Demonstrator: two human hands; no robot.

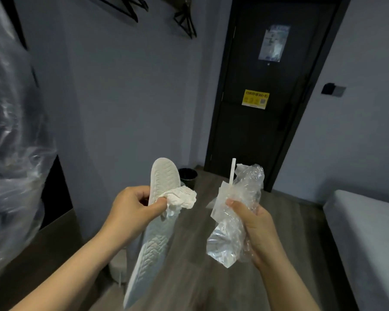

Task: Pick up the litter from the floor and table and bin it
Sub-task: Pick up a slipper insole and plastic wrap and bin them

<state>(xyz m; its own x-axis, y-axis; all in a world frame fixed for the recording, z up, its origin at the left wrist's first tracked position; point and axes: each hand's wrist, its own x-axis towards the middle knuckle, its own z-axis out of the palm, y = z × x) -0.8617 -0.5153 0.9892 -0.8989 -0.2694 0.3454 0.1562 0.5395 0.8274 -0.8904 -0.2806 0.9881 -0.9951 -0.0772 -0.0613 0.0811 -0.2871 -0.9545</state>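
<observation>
left hand (130,209) gripped a crumpled tissue (181,198) and a white slipper (160,239) together, thumb and fingers curled round both. right hand (254,225) gripped a wad of clear plastic (247,187), with a straw (233,171) standing up out of the top of the wad. the hands were apart, side by side at about the same height, each loaded.

the bin (188,177) stood on the floor (200,277) ahead of the hands and well apart from them, in line with the gap between them and nearer the left hand. the slipper's long axis ran from below the left forearm up and forward, its far tip overlapping the bin's left edge in the view. the bin's mouth faced up; its contents could not be made out.

judgement: litter was in hand and not yet binned. the coming move called for carrying both loads forward until the hands were over the mouth. the left load would probably arrive first. the plastic was light and loose and could drift off line when released.
</observation>
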